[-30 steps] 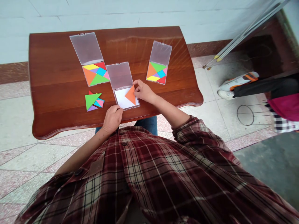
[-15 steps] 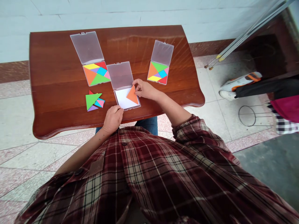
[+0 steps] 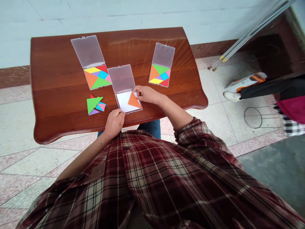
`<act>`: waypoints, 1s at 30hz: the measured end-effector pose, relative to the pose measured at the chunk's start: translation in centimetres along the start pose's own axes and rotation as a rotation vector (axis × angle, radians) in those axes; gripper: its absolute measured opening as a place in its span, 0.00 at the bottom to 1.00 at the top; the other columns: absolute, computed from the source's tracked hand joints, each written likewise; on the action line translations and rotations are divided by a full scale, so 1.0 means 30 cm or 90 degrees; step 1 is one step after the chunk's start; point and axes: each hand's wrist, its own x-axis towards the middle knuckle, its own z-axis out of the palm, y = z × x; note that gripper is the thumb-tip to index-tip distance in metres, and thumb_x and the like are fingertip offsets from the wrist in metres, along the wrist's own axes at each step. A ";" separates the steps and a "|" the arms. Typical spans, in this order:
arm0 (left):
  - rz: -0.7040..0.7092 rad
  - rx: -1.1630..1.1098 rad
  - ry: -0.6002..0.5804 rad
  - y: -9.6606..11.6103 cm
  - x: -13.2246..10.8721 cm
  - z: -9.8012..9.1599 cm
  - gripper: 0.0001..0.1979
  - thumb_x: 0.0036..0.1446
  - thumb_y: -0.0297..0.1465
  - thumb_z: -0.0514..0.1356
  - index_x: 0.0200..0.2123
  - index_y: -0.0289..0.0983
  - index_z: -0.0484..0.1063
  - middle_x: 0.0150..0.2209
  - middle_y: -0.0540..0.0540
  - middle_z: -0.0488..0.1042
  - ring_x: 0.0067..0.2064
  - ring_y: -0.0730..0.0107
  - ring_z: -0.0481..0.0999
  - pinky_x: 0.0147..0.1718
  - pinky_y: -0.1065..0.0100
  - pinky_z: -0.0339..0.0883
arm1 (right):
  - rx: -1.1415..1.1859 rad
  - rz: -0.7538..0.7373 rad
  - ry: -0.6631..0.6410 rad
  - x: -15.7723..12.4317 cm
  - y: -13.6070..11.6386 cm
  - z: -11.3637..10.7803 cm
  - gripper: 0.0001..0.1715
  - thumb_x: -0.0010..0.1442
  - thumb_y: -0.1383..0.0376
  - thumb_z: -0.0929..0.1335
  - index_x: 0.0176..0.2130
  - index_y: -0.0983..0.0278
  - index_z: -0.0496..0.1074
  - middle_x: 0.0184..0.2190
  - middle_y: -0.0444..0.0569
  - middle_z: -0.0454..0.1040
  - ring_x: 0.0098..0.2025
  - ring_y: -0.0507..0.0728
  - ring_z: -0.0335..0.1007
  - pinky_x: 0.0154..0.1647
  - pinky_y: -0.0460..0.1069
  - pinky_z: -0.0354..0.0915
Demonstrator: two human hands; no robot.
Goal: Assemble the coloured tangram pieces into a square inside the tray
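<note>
Currently, in the head view, an orange triangular flat piece (image 3: 134,101) lies inside an open clear plastic case with a white base (image 3: 122,101), toward the right of that base. The right hand (image 3: 148,94) reaches in over the case's right edge, its thumb and forefinger at the piece's upper edge; I cannot tell whether they clamp it or only press on it. The left hand (image 3: 114,122) rests at the case's near-left corner, fingers close together and curled; whether they grip the rim is unclear.

Left of the case, on the reddish-brown wooden surface (image 3: 54,79), a loose pile holds a green triangular piece (image 3: 93,104) with red, purple, blue and pink pieces showing around it. Farther back stand two more open clear cases, one at left (image 3: 88,51) and one at right (image 3: 164,54), each filled with multicoloured flat pieces.
</note>
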 end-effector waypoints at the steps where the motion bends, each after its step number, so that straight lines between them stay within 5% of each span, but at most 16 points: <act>1: 0.000 -0.002 0.000 -0.001 0.000 0.001 0.14 0.64 0.31 0.48 0.35 0.37 0.74 0.41 0.39 0.74 0.42 0.59 0.69 0.44 0.59 0.66 | -0.023 0.000 -0.001 -0.003 -0.003 0.001 0.21 0.54 0.75 0.65 0.48 0.65 0.68 0.32 0.44 0.72 0.32 0.53 0.65 0.38 0.47 0.59; 6: -0.009 -0.016 -0.009 -0.002 -0.001 0.000 0.14 0.64 0.31 0.49 0.36 0.37 0.74 0.41 0.40 0.74 0.43 0.60 0.69 0.45 0.58 0.66 | -0.107 0.001 0.032 -0.021 -0.030 0.015 0.23 0.57 0.72 0.66 0.54 0.66 0.68 0.43 0.52 0.73 0.40 0.57 0.68 0.43 0.50 0.62; 11: -0.022 -0.037 -0.015 0.001 -0.002 -0.002 0.14 0.65 0.31 0.49 0.37 0.37 0.74 0.43 0.39 0.74 0.44 0.59 0.70 0.46 0.57 0.66 | -0.136 -0.073 0.027 -0.021 -0.065 0.052 0.32 0.55 0.66 0.72 0.58 0.63 0.65 0.59 0.56 0.63 0.53 0.61 0.69 0.52 0.53 0.65; 20: 0.000 -0.018 -0.012 -0.001 -0.002 -0.003 0.14 0.65 0.30 0.48 0.37 0.37 0.74 0.42 0.40 0.74 0.42 0.61 0.69 0.45 0.59 0.65 | -0.234 -0.060 -0.046 -0.035 -0.098 0.053 0.24 0.58 0.66 0.73 0.53 0.67 0.69 0.58 0.59 0.63 0.54 0.63 0.70 0.54 0.54 0.65; 30: 0.001 -0.016 -0.018 -0.001 0.001 -0.004 0.13 0.64 0.29 0.49 0.36 0.37 0.73 0.42 0.41 0.73 0.42 0.62 0.69 0.45 0.59 0.65 | -0.167 -0.080 -0.034 -0.035 -0.061 0.048 0.16 0.59 0.67 0.70 0.48 0.67 0.72 0.54 0.57 0.67 0.52 0.60 0.69 0.51 0.52 0.63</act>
